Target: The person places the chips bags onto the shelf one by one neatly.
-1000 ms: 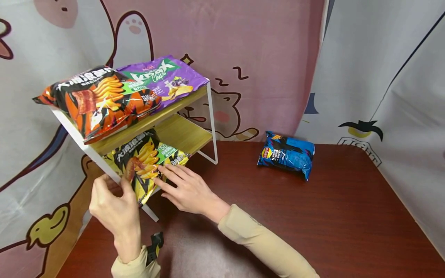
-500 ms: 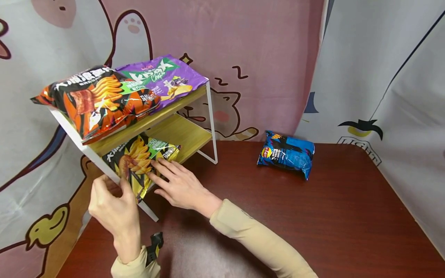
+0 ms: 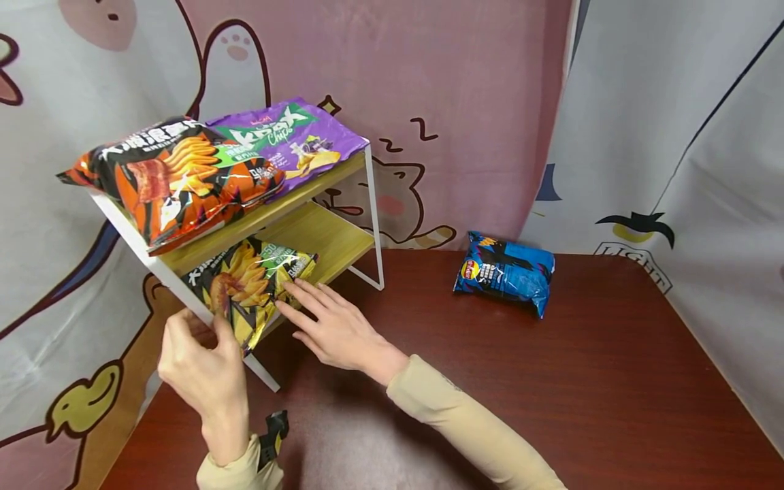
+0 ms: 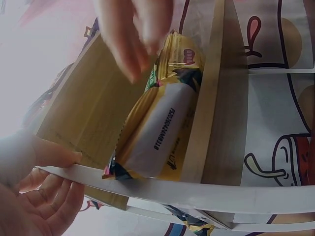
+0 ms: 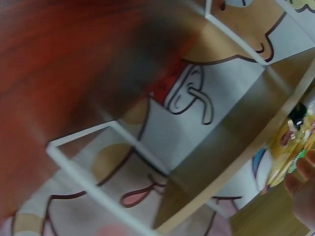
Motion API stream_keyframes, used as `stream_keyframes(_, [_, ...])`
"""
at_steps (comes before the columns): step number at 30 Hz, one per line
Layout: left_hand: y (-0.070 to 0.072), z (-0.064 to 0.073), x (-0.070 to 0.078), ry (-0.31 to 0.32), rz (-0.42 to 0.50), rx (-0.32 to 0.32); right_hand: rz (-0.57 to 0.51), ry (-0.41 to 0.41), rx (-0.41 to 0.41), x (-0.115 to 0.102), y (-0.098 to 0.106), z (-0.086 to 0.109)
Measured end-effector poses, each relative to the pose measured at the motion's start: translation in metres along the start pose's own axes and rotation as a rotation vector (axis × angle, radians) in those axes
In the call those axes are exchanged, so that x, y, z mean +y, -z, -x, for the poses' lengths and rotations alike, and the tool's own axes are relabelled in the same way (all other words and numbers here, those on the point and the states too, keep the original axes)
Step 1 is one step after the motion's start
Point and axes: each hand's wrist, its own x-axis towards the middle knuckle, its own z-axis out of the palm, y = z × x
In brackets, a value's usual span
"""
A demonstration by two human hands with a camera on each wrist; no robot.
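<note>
In the head view, my left hand (image 3: 202, 367) pinches the white front post of a two-tier shelf (image 3: 333, 235); thumb and fingers close round that frame in the left wrist view. A yellow-and-black bag of chips (image 3: 241, 275) lies on the lower board, at its left end. With fingers extended, my right hand (image 3: 343, 333) touches the front right part of this bag. The left wrist view shows the bag's end (image 4: 157, 132) on the wooden board, with blurred right fingers (image 4: 142, 34) above. At the right wrist view's edge, only part of the right hand (image 5: 302, 189) appears.
On the top board lie an orange-and-black chip bag (image 3: 190, 177), overhanging the left edge, and a purple chip bag (image 3: 288, 139). A blue chip bag (image 3: 511, 272) lies on the brown table (image 3: 551, 395), near the patterned curtain (image 3: 478, 122) behind.
The yellow-and-black chip bag has slid left and deeper onto the lower board, with my right hand following. Since then the right hand has shifted slightly right. My left hand stays on the post.
</note>
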Motion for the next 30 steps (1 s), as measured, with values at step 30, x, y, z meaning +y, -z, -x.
stream_keyframes(30, [0.000, 0.000, -0.001, -0.004, -0.002, -0.005, 0.060, -0.816, -0.180, 0.188, -0.011, 0.212])
